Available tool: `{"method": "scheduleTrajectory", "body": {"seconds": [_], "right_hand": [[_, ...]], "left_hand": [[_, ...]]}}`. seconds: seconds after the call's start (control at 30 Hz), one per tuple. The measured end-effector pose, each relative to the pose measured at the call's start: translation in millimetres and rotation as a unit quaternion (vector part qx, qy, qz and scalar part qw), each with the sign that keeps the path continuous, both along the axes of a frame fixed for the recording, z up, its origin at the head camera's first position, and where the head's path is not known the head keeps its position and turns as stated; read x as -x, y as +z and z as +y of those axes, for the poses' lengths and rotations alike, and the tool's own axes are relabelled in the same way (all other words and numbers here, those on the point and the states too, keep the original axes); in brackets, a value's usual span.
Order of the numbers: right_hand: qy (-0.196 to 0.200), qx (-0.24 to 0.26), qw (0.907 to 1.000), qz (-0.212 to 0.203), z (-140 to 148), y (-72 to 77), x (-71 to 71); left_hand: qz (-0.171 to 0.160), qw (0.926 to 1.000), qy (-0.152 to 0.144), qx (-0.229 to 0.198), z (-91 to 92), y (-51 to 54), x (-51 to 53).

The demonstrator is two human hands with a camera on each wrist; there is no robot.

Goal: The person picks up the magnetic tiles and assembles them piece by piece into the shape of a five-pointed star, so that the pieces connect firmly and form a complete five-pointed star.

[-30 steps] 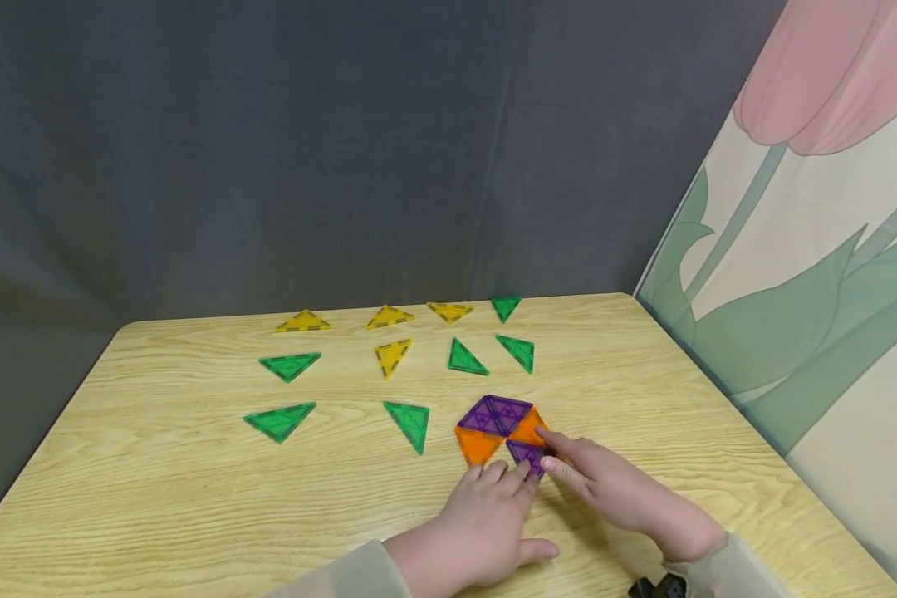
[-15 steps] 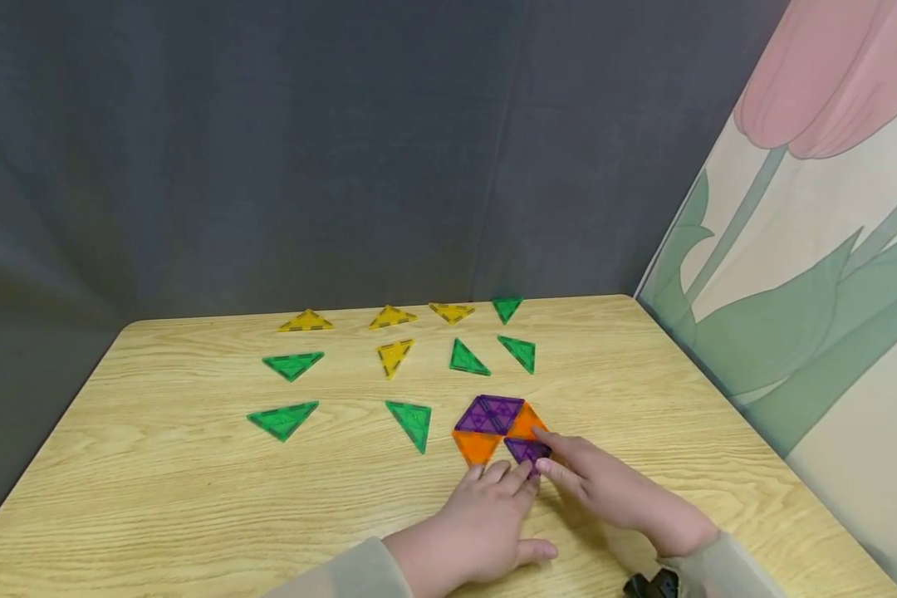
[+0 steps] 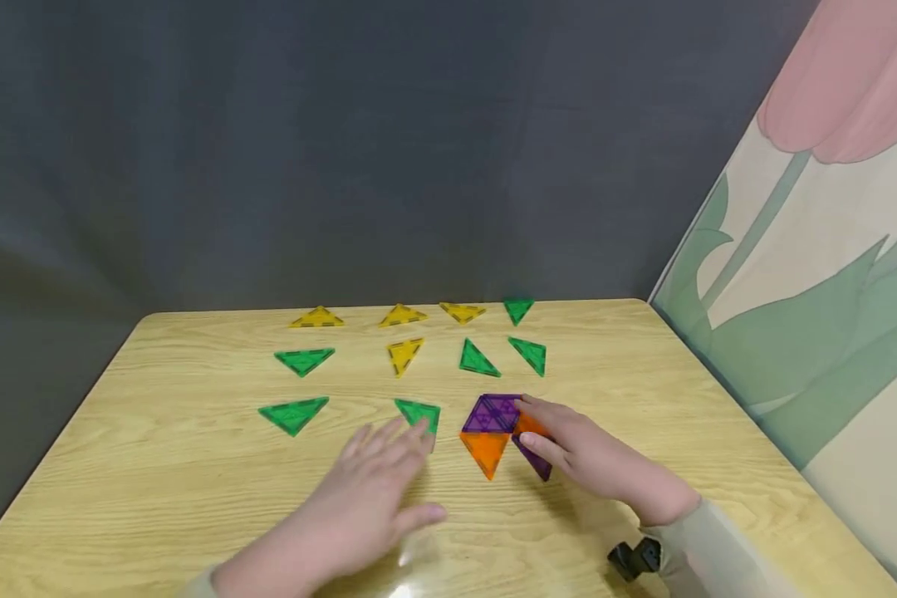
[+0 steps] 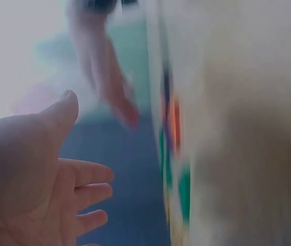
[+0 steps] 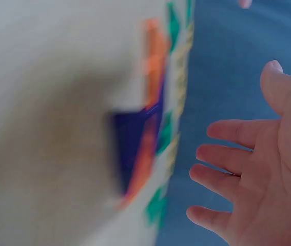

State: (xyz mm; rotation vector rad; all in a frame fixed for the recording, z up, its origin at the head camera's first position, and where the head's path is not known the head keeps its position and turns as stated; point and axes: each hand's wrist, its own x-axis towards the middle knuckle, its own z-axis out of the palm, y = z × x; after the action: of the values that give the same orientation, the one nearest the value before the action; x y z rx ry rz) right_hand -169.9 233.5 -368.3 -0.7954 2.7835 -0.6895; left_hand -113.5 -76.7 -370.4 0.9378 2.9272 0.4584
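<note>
Purple triangular tiles (image 3: 495,414) lie joined on the table, an orange tile (image 3: 486,451) at their lower left. A second orange tile (image 3: 529,425) and another purple tile (image 3: 536,459) are partly covered by my right hand (image 3: 598,457), which hovers over them with fingers extended; the right wrist view shows its fingers spread and holding nothing. My left hand (image 3: 359,502), fingers spread and empty, is raised in front of a green tile (image 3: 419,413) whose lower part it overlaps. The left wrist view shows that hand (image 4: 37,174) off the blurred tiles.
Further back lie yellow triangular tiles (image 3: 404,355) and green ones (image 3: 294,415), spread in loose rows over the wooden table (image 3: 194,465). A dark curtain (image 3: 344,149) stands behind the table, and a flower-patterned cloth (image 3: 792,332) hangs on the right.
My left hand has left the lower edge of the orange and purple tiles and moved left. My right hand has shifted slightly up and now covers more of the right-hand orange tile.
</note>
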Motion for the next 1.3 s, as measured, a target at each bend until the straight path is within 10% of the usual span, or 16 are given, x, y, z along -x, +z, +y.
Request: {"method": "scheduleTrajectory", "body": {"seconds": [0.27, 0.7, 1.3], "right_hand": [[0.116, -0.080, 0.9898, -0.022, -79.2, 4.1, 28.6], [0.122, -0.139, 0.9825, -0.023, -112.5, -13.6, 27.1], [0.118, -0.125, 0.9849, -0.026, -160.3, -24.7, 23.0]], "left_hand": [[-0.109, 0.9805, 0.162, 0.023, -121.9, -9.5, 25.0], [-0.082, 0.9644, 0.249, 0.031, -100.6, -33.2, 53.3], [-0.160, 0.9839, 0.061, -0.052, -120.4, -33.5, 42.6]]}}
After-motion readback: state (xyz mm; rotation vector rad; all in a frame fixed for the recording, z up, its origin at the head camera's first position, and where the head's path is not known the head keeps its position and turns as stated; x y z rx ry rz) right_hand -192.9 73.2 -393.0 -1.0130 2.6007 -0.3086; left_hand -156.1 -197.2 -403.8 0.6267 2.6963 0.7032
